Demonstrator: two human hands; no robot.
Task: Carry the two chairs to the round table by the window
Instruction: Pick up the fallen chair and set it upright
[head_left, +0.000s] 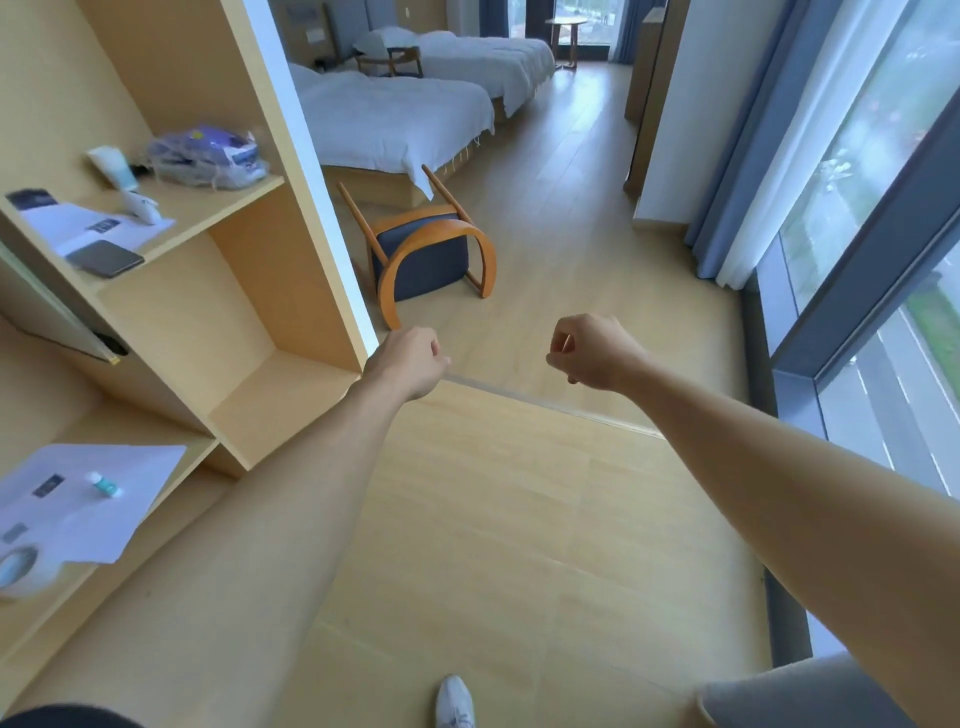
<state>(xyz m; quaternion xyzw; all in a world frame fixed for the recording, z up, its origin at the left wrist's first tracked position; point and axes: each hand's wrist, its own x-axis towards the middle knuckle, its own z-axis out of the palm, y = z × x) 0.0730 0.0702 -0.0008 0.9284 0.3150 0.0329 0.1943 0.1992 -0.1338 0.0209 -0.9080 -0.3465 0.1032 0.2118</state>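
Reaching forward apart, the left hand (410, 364) and right hand (592, 353) curl emptily. One chair (428, 254) lies tipped nearby; another (392, 62) sits half-hidden between beds; far off, the round table (566, 23) is blurred.

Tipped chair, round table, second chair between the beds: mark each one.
tipped chair (423, 260): head view, on its dark blue seat cushion.
round table (566, 22): head view, on its wooden top.
second chair (390, 61): head view, on its wooden frame.
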